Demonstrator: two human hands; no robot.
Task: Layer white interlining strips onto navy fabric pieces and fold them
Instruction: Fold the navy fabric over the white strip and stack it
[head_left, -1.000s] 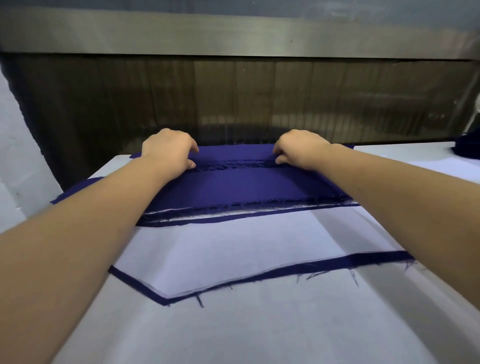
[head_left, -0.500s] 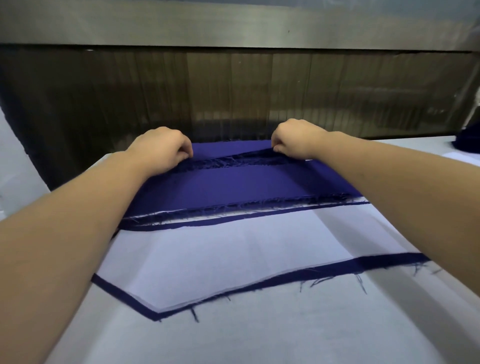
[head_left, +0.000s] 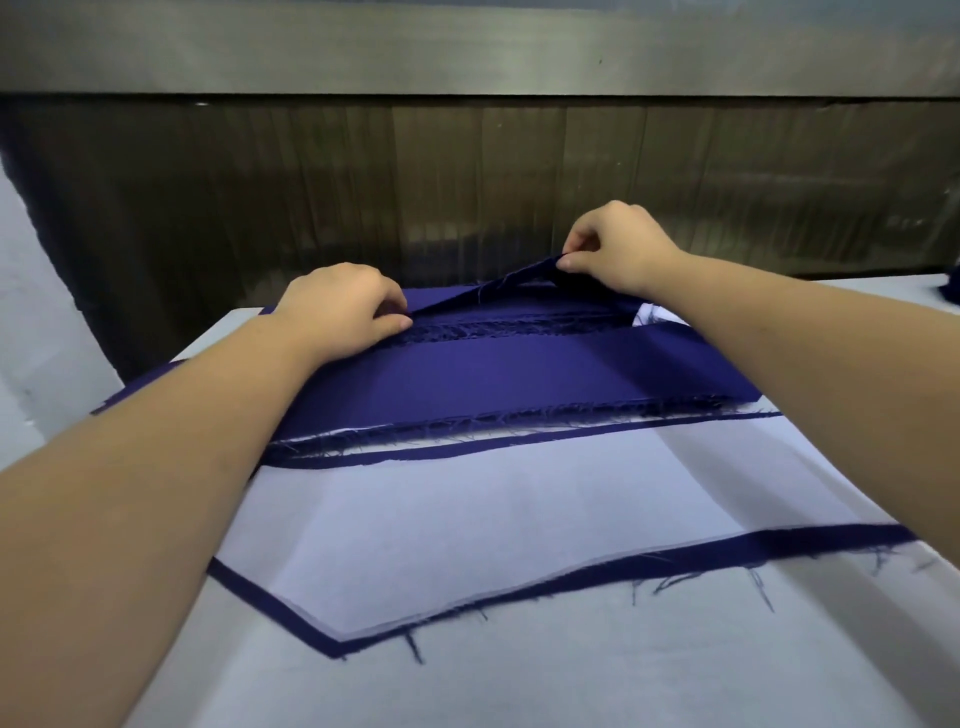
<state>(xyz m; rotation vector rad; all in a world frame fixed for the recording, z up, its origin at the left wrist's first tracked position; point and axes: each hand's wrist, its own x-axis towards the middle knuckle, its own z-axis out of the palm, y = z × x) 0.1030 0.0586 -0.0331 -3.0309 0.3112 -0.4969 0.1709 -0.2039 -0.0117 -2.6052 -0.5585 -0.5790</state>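
A stack of navy fabric pieces (head_left: 519, 374) lies folded across the far part of the white table (head_left: 571, 675), frayed edges toward me. My right hand (head_left: 613, 244) pinches the top navy layer at its far edge and holds it lifted off the stack. My left hand (head_left: 343, 306) pinches the same layer lower, at the left, close to the stack. In front of the stack lies a white interlining strip (head_left: 493, 530) flat on a larger navy piece (head_left: 727, 553), whose dark border shows around it.
A dark slatted wall (head_left: 467, 197) under a metal rail (head_left: 467, 57) stands just behind the table's far edge. A bit of dark fabric (head_left: 953, 291) shows at the far right. White paper hangs at the left edge.
Both hands were pressing on the stack's far edge. Now my right hand has risen and lifted the top navy layer, while my left hand keeps its pinch low.
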